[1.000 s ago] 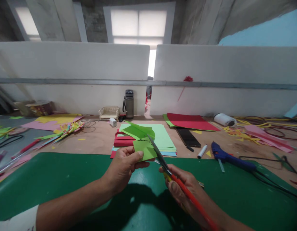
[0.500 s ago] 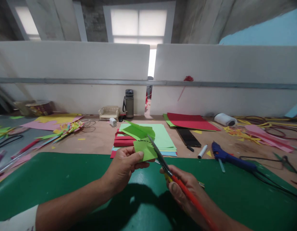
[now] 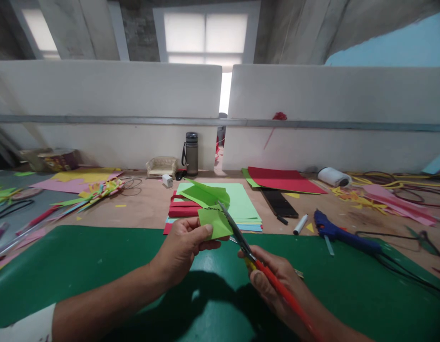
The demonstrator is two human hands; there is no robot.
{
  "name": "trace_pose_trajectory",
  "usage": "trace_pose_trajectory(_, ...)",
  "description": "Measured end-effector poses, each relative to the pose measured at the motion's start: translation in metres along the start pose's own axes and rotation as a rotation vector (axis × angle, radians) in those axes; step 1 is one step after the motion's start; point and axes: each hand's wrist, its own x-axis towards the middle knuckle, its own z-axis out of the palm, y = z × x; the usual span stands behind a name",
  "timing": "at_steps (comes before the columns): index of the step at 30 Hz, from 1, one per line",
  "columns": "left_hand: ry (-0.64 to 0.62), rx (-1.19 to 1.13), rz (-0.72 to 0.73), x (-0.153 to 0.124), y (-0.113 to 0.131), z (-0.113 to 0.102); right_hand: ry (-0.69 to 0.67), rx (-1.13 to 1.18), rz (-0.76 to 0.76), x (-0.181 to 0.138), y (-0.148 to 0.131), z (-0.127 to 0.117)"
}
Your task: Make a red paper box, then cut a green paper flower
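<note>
My left hand (image 3: 182,247) pinches a folded light-green paper piece (image 3: 213,222) above the green cutting mat (image 3: 81,266). My right hand (image 3: 273,280) is closed round red-handled scissors (image 3: 241,240), whose dark blades run up along the right edge of that paper. Just behind the paper lies a stack of light-green and other coloured sheets (image 3: 241,202), with folded green paper and red strips (image 3: 182,209) on its left side.
A blue glue gun (image 3: 343,235) with its cable lies at the right, near a white stick (image 3: 300,224) and a black strip (image 3: 279,203). Red sheets (image 3: 282,180), a dark bottle (image 3: 191,154), a small basket (image 3: 162,166) and paper scraps (image 3: 95,192) lie farther back. White partition panels close the rear.
Almost nothing differs. The scissors and my right hand have crept slightly along the paper's edge; my left hand holds the paper in the same place.
</note>
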Motion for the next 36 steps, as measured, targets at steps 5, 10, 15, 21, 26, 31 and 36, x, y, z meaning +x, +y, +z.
trace_pose_trajectory(5,-0.002,0.011,-0.003,0.000,-0.001,-0.001,0.004,-0.050,-0.034,0.001,0.001,-0.001)
trace_pose_trajectory(10,-0.011,0.012,-0.010,0.000,0.000,-0.001,0.009,-0.095,-0.035,0.001,-0.004,-0.002)
trace_pose_trajectory(15,0.004,0.029,-0.011,0.000,0.001,0.000,0.009,-0.133,-0.038,0.001,-0.007,-0.003)
trace_pose_trajectory(21,-0.010,0.094,-0.004,0.001,0.004,-0.001,-0.004,-0.120,0.004,0.001,-0.009,-0.004)
trace_pose_trajectory(26,-0.041,0.126,0.003,0.002,0.004,-0.005,-0.005,-0.130,-0.010,0.002,-0.009,-0.006)
trace_pose_trajectory(31,-0.053,0.137,-0.004,0.002,0.005,-0.007,-0.010,-0.148,-0.013,0.001,-0.007,-0.008)
trace_pose_trajectory(36,-0.082,0.152,-0.016,0.004,0.007,-0.010,0.006,-0.131,-0.032,0.002,-0.008,-0.010)
